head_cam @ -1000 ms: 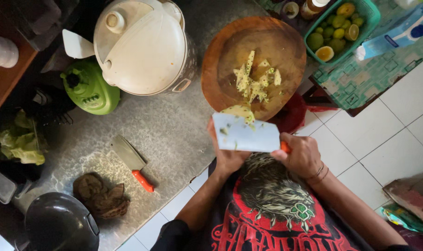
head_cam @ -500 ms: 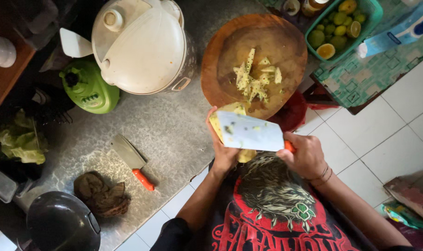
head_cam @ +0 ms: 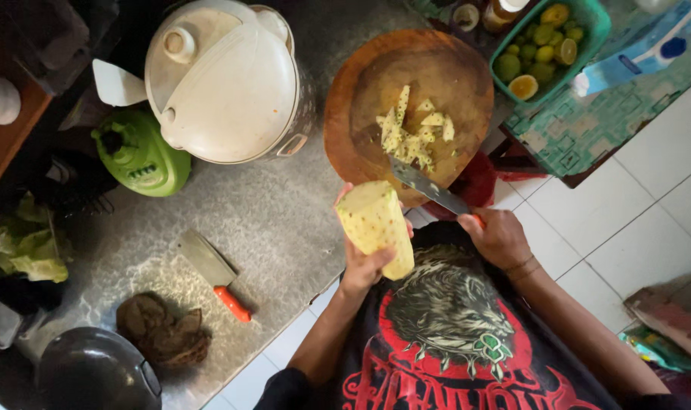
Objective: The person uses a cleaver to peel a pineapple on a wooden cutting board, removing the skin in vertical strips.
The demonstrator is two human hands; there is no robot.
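From my head camera, my left hand (head_cam: 364,266) is wrapped tight around the peeled pineapple (head_cam: 376,224) above the counter edge, long way tipped up-left with its flat end toward the cutting board (head_cam: 361,91), while my right hand (head_cam: 501,237) grips the knife (head_cam: 429,186) over the cut-off bits (head_cam: 414,133), and I think little brown spots are left to cut out.
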